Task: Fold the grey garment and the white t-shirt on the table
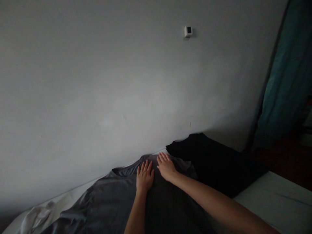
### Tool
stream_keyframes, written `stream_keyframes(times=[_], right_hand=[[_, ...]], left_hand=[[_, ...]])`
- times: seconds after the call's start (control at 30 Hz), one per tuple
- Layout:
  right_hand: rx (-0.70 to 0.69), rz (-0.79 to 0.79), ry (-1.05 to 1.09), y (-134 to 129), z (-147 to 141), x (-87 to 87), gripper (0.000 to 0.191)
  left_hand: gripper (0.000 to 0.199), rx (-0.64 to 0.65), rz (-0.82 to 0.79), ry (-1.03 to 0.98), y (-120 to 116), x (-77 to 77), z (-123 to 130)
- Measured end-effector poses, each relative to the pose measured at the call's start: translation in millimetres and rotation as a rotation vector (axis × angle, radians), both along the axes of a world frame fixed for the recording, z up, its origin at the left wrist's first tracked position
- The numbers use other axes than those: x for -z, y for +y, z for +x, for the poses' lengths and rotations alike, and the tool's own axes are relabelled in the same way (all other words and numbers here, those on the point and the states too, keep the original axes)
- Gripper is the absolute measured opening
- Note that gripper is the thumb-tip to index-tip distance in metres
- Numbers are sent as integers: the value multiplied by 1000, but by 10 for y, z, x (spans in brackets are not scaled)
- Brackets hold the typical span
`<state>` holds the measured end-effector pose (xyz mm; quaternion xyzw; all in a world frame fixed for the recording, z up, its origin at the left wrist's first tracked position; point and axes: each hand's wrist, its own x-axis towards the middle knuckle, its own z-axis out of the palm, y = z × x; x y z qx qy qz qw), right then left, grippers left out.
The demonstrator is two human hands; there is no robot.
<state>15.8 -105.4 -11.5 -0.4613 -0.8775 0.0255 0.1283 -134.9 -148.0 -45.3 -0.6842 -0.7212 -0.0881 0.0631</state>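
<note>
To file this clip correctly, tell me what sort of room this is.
Probably a bedroom: a grey T-shirt and a black garment lie on what looks like a white-sheeted bed, against a plain wall, beside a teal curtain.

White-sheeted bed [275, 201]: grey T-shirt [114, 198], black garment [214, 165], white cloth [36, 219]

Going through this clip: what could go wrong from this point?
The gray T-shirt lies with its collar close to the wall, so pressure from the left hand and right hand might push it down along the wall. The black garment lies against the shirt, so a sweep of the right hand could drag it along. The dim light also makes the dark cloth hard to separate on the recording.
</note>
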Motion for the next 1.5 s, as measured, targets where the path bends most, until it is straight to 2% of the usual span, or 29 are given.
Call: stream_keyframes(times=[0.1,0.2,0.3,0.4,0.5,0.57,0.8,0.87,0.93,1.0,1.13,1.27,1.4,1.5], right_hand=[[-104,-113,63,-481,-35,241,57],[-129,-152,80,-762,164,409,65],[-86,-126,53,-718,464,374,65],[-22,-100,-25,-567,648,292,64],[14,-38,-71,-550,625,281,64],[-18,-19,-64,-655,499,294,65],[-308,-271,-34,-1449,-302,210,70],[-342,-309,-45,-1657,-500,165,69],[-329,-322,-62,-1810,-647,123,71],[-308,-312,-73,-1901,-744,84,72],[-335,-293,-83,-1920,-833,45,70],[-396,-265,-32,-1862,-838,110,72],[-380,-205,21,-1859,-825,184,71],[-350,-200,6,-1881,-838,177,69]], left_hand=[[50,30,25,-5,11,25,-15],[48,17,39,-92,21,9,-10],[44,29,78,-178,-47,-57,-20],[44,16,99,-176,-249,-102,-160],[49,-102,73,-99,-584,-93,-511],[52,-211,36,-41,-857,-88,-845],[50,-374,-150,29,-1816,-259,-2073],[50,-468,-159,40,-2021,-316,-2304],[50,-537,-154,55,-2159,-368,-2433],[48,-559,-137,79,-2221,-416,-2457],[45,-576,-55,121,-2199,-458,-2326],[49,-653,-11,117,-2216,-401,-2274],[47,-673,25,133,-2264,-412,-2287],[46,-644,75,167,-2211,-479,-2042]])
